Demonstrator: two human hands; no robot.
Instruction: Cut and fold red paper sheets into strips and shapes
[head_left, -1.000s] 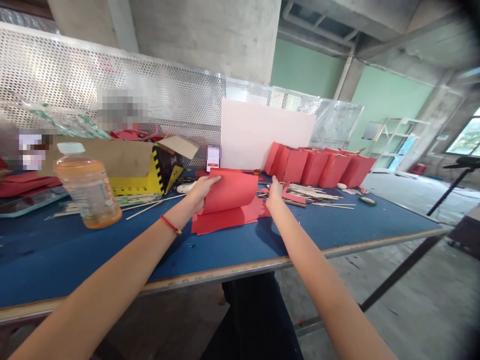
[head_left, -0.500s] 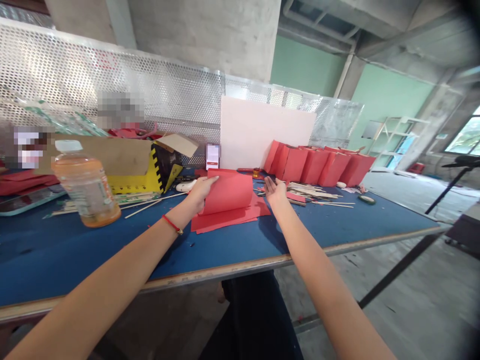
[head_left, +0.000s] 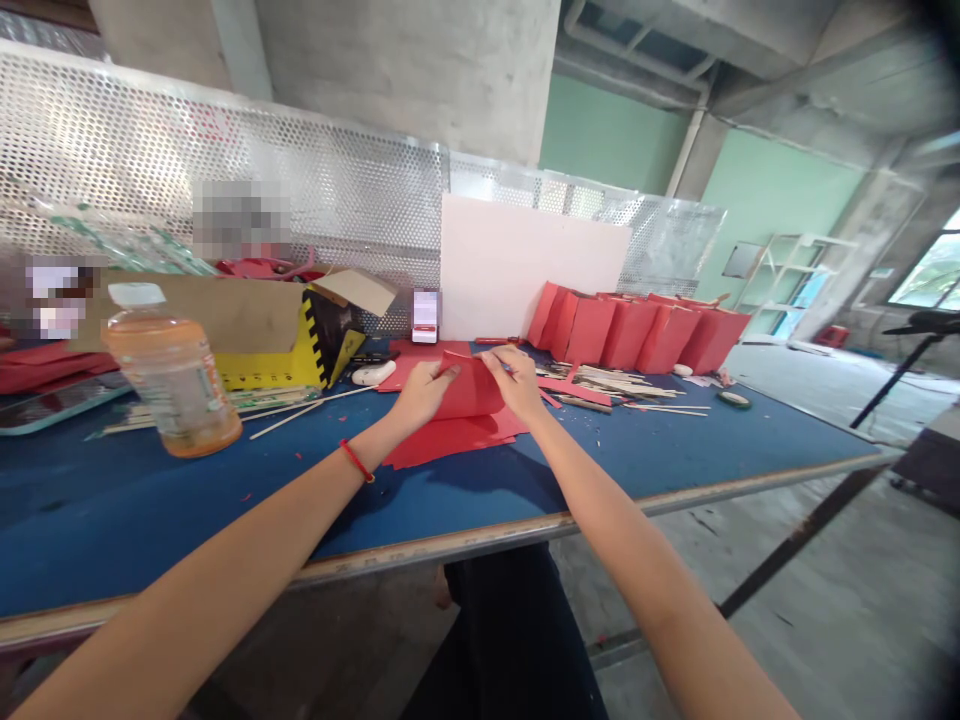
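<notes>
A curved sheet of red paper [head_left: 469,392] is held up between my two hands over the table. My left hand [head_left: 425,392] grips its left side, thumb on top. At the upper right edge, my right hand [head_left: 514,378] pinches the same sheet with thumb and fingers. More red paper sheets [head_left: 450,442] lie flat beneath it on the blue tabletop [head_left: 330,525]. Behind, another red sheet [head_left: 409,358] lies near a propped-up phone [head_left: 425,316]. A white rounded object [head_left: 373,373] sits left of my left hand.
On the left stand a bottle of orange drink [head_left: 176,375] and a yellow-and-black cardboard box [head_left: 262,340]. Several red paper boxes [head_left: 645,332] stand at the back right, behind thin wooden sticks [head_left: 622,380]. A roll of tape [head_left: 733,399] lies farther right.
My right hand has moved left and closed on the sheet's right edge. My left hand has shifted slightly right, and the paper is now bent between both hands.
</notes>
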